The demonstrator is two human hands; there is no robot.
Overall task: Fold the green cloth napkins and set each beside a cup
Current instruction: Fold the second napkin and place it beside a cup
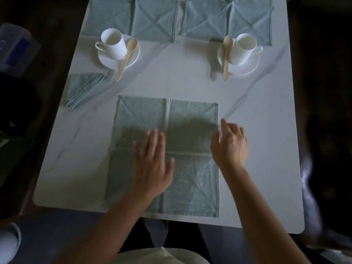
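A green cloth napkin (190, 115) lies spread flat on the white table (171, 80) in front of me, creased into quarters. My left hand (152, 164) rests flat on its middle with fingers straight. My right hand (230, 143) sits at the napkin's right edge, fingers relaxed, holding nothing that I can see. A folded green napkin (83, 89) lies at the left, just below the left white cup (113, 43) on its saucer. The right white cup (242, 48) stands on its own saucer with no napkin beside it.
A wooden spoon (126, 58) leans on the left saucer and another wooden spoon (226, 56) on the right one. Two unfolded green napkins (156, 20) (228, 18) lie along the far edge. A plastic container (17, 48) sits off the table at left.
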